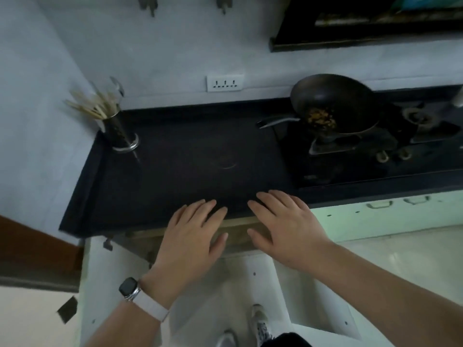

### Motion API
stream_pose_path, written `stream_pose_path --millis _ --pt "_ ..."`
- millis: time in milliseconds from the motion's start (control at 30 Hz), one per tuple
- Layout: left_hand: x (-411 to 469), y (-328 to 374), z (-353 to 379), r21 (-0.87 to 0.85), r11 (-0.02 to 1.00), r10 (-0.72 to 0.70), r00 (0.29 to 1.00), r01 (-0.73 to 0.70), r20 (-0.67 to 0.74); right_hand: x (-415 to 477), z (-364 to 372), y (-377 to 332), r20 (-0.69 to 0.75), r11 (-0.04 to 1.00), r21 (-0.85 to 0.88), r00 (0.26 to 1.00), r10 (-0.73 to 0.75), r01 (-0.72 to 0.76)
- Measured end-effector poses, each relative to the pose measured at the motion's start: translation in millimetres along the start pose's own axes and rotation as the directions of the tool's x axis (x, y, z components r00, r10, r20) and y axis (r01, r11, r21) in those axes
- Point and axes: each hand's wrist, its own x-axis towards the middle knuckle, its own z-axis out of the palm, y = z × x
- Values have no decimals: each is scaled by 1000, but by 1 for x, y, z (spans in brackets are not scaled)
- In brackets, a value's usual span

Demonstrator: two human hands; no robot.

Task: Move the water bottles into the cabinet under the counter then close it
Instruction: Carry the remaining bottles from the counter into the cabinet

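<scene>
Left hand (190, 236) and right hand (283, 226) empty, fingers spread over the counter (188, 159)'s front edge. Cabinet doors (315, 296) look light, I'd push their edges.

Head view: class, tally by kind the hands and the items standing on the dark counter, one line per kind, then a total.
hands: 2, left hand and right hand
wok: 1
chopstick holder: 1
gas stove: 1
Total: 5
</scene>
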Motion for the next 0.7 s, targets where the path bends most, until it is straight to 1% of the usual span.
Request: stream_pose_path --millis 100,233,333,500,633,700 --pt "10 3 -3 -29 995 92 995 -93 -29 -20 -11 2 -36 995 -36 995 92 -94" --pt "29 17 -4 -59 970 231 971 -234 -52 -51 -26 8 -70 968 -87 971 231 -236" --pt "45 40 -5 -76 945 316 948 -318 -42 -78 -38 14 -102 941 -69 941 323 -331" --pt "66 89 -4 -111 891 435 898 -439 -57 -123 -55 40 -115 893 -108 898 424 -436" --pt "85 131 -1 -115 860 492 868 -497 -69 -151 -63 69 -161 852 -118 857 490 -509" --pt "94 155 2 -117 850 509 858 -514 -73 -164 -64 88 -165 844 -116 848 503 -523"
